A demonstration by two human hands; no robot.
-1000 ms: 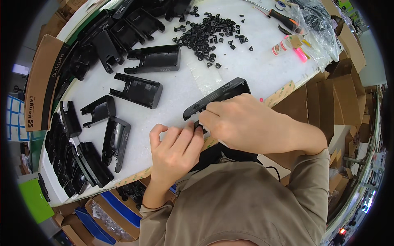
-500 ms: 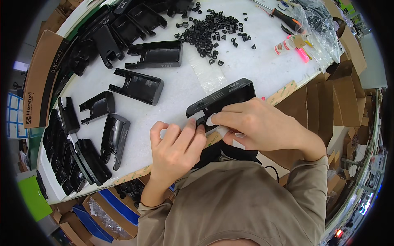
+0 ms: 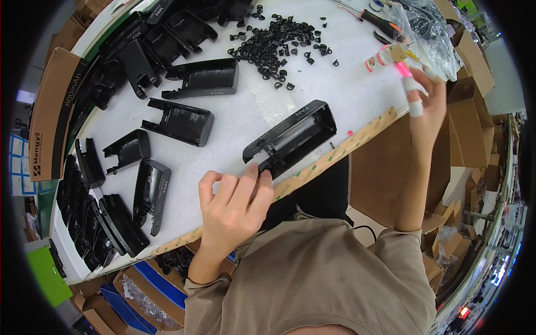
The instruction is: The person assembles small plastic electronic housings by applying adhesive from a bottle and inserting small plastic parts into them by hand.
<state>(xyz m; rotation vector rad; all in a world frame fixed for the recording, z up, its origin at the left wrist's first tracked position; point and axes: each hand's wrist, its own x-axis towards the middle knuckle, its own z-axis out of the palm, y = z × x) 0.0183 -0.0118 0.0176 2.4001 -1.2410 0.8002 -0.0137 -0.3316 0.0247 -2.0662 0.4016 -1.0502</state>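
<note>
At the near table edge, my left hand [image 3: 237, 204] is closed on the lower left end of a black plastic fan housing [image 3: 301, 125], fingertips pressed at its notched end. The housing lies tilted, its hollow side toward me. My right hand [image 3: 427, 106] is away from it at the right, fingers bent and apart, white coverings on two fingers. It is beside a bright pink item [image 3: 403, 68] and a small clear bottle with a red-and-white label [image 3: 378, 60]; nothing shows in its grip. A pile of small black clips [image 3: 279, 47] lies beyond the housing.
More black housings [image 3: 178, 121] lie to the left, with others stacked at the far left. An orange-and-black screwdriver [image 3: 382, 23] and clear plastic bags [image 3: 427, 39] are at the back right. Cardboard boxes [image 3: 474, 123] stand off the right edge; tan tape [image 3: 335, 153] lines the near edge.
My right hand has left the housing and swung up and right to the bottle and pink item. My left hand stays on the housing. The whole view has shifted slightly.
</note>
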